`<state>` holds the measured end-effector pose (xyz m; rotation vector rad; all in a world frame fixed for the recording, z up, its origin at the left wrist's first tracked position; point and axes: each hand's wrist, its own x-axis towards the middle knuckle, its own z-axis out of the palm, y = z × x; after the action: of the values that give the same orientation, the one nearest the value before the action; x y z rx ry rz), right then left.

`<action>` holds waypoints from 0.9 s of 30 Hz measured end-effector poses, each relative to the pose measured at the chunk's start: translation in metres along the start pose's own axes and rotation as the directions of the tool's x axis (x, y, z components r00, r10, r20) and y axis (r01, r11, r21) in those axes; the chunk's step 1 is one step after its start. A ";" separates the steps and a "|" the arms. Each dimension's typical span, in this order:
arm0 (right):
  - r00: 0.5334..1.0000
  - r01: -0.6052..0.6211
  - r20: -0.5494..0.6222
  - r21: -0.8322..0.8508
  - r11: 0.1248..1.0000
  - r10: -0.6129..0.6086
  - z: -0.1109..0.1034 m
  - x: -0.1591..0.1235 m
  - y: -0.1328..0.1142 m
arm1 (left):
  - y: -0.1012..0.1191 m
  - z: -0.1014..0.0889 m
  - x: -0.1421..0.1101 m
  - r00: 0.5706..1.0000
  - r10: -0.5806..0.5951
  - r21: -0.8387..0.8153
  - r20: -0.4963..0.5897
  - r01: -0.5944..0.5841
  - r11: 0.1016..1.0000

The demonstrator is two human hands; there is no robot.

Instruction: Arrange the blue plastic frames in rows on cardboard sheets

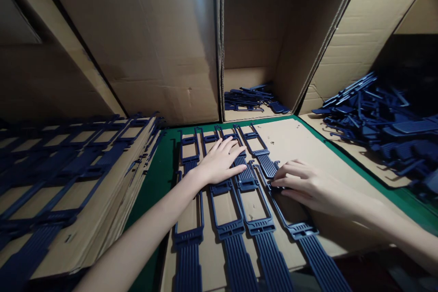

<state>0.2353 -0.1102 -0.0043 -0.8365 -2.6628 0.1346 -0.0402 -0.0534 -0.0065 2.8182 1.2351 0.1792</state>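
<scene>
Dark blue plastic parts, each an open rectangular frame with a ribbed tongue, lie in two rows on a cardboard sheet (pixel 287 139). My left hand (pixel 221 162) rests open, fingers spread, over the tongues of the far row, hiding parts of them. My right hand (pixel 308 185) is closed, thumb and fingers pinching the far end of the rightmost near blue plastic frame (pixel 303 230). That end touches or nearly touches the tongue of a far-row part (pixel 267 164); the fingers hide the exact contact. Left of it lies another near-row part (pixel 262 226).
On the left stands a stack of cardboard sheets (pixel 99 219) with blue parts laid on top. Loose blue parts (pixel 251 98) sit in a cardboard box (pixel 255 23) at the back. A larger heap of parts (pixel 372 114) is at the right. Green table surface (pixel 164 155) shows between.
</scene>
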 end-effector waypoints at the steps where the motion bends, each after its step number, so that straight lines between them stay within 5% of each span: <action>1: 1.000 0.004 0.003 0.002 1.000 -0.004 -0.001 0.000 -0.001 | 0.000 0.000 0.000 1.000 -0.002 0.002 -0.001 0.002 1.000; 27: 0.999 0.046 -0.029 0.030 0.998 -0.045 0.008 0.002 0.007 | 0.001 -0.001 0.000 1.000 -0.011 0.002 -0.002 0.011 1.000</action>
<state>0.2346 -0.1034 -0.0121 -0.7622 -2.6438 0.1511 -0.0389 -0.0540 -0.0057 2.8132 1.2522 0.1797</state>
